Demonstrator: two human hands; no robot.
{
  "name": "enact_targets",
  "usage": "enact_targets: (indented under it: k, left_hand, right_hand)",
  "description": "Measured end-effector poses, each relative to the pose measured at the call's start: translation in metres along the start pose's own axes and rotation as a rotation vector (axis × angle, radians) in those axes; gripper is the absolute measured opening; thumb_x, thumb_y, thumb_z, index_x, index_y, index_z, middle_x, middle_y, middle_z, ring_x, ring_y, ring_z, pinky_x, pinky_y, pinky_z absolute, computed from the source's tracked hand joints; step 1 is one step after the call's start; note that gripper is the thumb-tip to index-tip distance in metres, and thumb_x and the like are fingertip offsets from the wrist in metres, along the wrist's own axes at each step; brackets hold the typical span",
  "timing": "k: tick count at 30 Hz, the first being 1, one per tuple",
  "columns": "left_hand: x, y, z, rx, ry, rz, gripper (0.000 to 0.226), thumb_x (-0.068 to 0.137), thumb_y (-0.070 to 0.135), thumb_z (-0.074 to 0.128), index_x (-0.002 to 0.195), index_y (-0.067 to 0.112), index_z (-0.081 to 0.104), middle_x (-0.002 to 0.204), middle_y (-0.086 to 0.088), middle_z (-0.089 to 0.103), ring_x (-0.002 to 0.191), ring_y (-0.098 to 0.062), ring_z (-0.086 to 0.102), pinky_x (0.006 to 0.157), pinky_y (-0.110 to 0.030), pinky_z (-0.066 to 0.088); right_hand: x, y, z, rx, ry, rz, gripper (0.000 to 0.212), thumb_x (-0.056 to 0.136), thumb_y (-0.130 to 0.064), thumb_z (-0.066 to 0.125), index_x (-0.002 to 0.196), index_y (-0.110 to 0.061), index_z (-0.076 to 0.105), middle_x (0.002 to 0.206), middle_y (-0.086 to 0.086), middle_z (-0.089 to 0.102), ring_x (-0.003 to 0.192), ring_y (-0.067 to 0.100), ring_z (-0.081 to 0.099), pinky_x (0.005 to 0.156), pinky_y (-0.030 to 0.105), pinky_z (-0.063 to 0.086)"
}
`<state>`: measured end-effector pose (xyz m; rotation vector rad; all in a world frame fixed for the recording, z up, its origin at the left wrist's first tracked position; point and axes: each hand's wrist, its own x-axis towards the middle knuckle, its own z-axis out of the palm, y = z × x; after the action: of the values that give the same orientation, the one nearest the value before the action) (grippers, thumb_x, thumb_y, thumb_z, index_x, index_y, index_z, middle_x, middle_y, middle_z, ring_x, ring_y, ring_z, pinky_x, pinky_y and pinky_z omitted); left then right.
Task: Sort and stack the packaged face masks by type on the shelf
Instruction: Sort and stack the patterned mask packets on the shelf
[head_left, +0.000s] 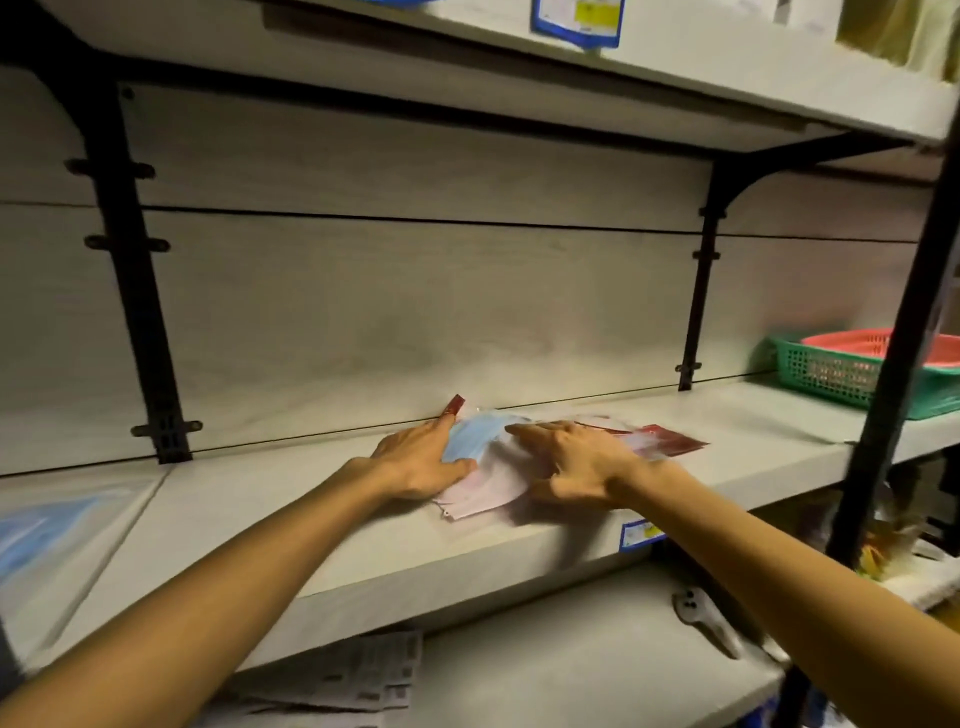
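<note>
Your left hand (415, 462) and right hand (576, 462) press flat on a loose pile of packaged face masks (493, 467) on the pale shelf (311, 519); stacked green and red baskets (852, 371) sit far right.

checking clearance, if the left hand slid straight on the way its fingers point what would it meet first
Probably the red-edged packet at its fingertips, then the shelf's back panel right behind. The left hand lies flat on the blue mask packet, pointing toward the back; depth is unclear.

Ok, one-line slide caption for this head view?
Both hands, left and right, rest flat on a mixed pile of packaged face masks on the middle shelf.
</note>
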<state>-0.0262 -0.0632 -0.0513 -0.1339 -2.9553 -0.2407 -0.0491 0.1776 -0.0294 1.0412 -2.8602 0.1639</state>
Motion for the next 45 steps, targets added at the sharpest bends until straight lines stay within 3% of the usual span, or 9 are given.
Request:
enact_targets:
  k: [5, 10, 17, 22, 25, 31, 38, 42, 45]
  left_hand:
    - [0.005, -0.002, 0.002, 0.077, 0.038, -0.067, 0.047, 0.094, 0.062, 0.048, 0.133, 0.035, 0.053, 0.128, 0.003, 0.065, 0.106, -0.027, 0.062, 0.081, -0.037, 0.051]
    - [-0.003, -0.006, -0.005, 0.018, 0.121, -0.189, 0.025, 0.099, 0.045, 0.047, 0.107, 0.031, 0.066, 0.102, 0.002, 0.071, 0.088, -0.026, 0.062, 0.067, -0.034, 0.047]
    - [-0.033, -0.023, -0.015, -0.246, 0.281, -0.453, 0.024, 0.099, 0.034, 0.054, 0.106, 0.019, 0.071, 0.105, -0.002, 0.072, 0.099, -0.026, 0.064, 0.090, -0.040, 0.051]
    - [-0.056, -0.037, -0.024, -0.538, 0.502, -0.647, 0.027, 0.099, 0.030, 0.056, 0.085, 0.011, 0.069, 0.082, -0.003, 0.065, 0.082, -0.027, 0.059, 0.069, -0.032, 0.041]
    - [-0.067, -0.041, -0.029, -0.770, 0.634, -0.741, 0.021, 0.099, 0.025, 0.057, 0.100, 0.010, 0.072, 0.096, -0.007, 0.070, 0.088, -0.024, 0.064, 0.071, -0.028, 0.048]
    - [-0.081, -0.034, -0.041, -1.194, 0.783, -0.786, 0.025, 0.096, 0.008, 0.047, 0.109, 0.018, 0.065, 0.113, -0.015, 0.069, 0.101, -0.034, 0.067, 0.092, -0.054, 0.056]
    - [-0.098, -0.036, -0.046, -1.616, 1.058, -0.802, 0.041, 0.101, 0.031, 0.034, 0.091, 0.010, 0.069, 0.075, -0.009, 0.074, 0.068, -0.030, 0.070, 0.068, -0.038, 0.051]
    - [-0.109, -0.046, -0.041, -1.694, 1.078, -0.778, 0.071, 0.094, 0.073, 0.033, 0.121, 0.019, 0.069, 0.110, -0.011, 0.075, 0.105, -0.034, 0.069, 0.098, -0.044, 0.051]
    - [-0.123, -0.048, -0.040, -1.791, 1.032, -0.686, 0.090, 0.076, 0.089, 0.042, 0.129, 0.020, 0.068, 0.123, -0.013, 0.071, 0.110, -0.033, 0.069, 0.091, -0.042, 0.055]
  right_hand:
    - [0.022, 0.018, -0.005, -0.034, -0.001, -0.080, 0.083, 0.080, -0.052, 0.063, 0.153, -0.027, 0.033, 0.142, 0.005, 0.058, 0.118, 0.028, 0.060, 0.099, 0.042, 0.051]
    - [0.044, 0.032, -0.008, -0.003, 0.005, -0.173, 0.087, 0.080, -0.066, 0.062, 0.153, -0.030, 0.031, 0.139, -0.002, 0.060, 0.112, 0.025, 0.062, 0.098, 0.043, 0.052]
    - [0.070, 0.038, 0.006, -0.029, 0.047, -0.287, 0.063, 0.081, -0.070, 0.051, 0.128, -0.031, 0.063, 0.121, 0.000, 0.058, 0.098, 0.023, 0.056, 0.078, 0.035, 0.048]
    - [0.078, 0.028, 0.011, -0.040, 0.167, -0.410, 0.048, 0.088, -0.056, 0.053, 0.122, -0.027, 0.069, 0.134, -0.001, 0.060, 0.108, 0.023, 0.062, 0.089, 0.040, 0.055]
    - [0.082, 0.021, 0.013, -0.037, 0.260, -0.403, 0.039, 0.084, -0.051, 0.057, 0.111, -0.026, 0.071, 0.119, 0.001, 0.070, 0.096, 0.026, 0.065, 0.082, 0.037, 0.055]
    - [0.089, 0.019, 0.010, 0.313, 0.326, -0.316, 0.026, 0.093, -0.040, 0.052, 0.084, -0.024, 0.069, 0.080, -0.002, 0.070, 0.073, 0.026, 0.061, 0.062, 0.033, 0.048]
    - [0.096, 0.001, -0.007, 0.986, 0.368, -0.165, 0.052, 0.107, -0.041, 0.035, 0.089, -0.005, 0.067, 0.084, 0.015, 0.070, 0.075, 0.031, 0.062, 0.070, 0.036, 0.050]
    - [0.089, -0.025, -0.009, 1.310, 0.052, -0.030, 0.096, 0.088, -0.084, 0.019, 0.095, -0.007, 0.076, 0.096, 0.019, 0.075, 0.086, 0.034, 0.072, 0.081, 0.041, 0.056]
    - [0.085, -0.046, -0.003, 1.438, -0.108, -0.073, 0.075, 0.075, -0.087, 0.045, 0.097, -0.024, 0.078, 0.098, 0.003, 0.077, 0.089, 0.026, 0.073, 0.085, 0.037, 0.054]
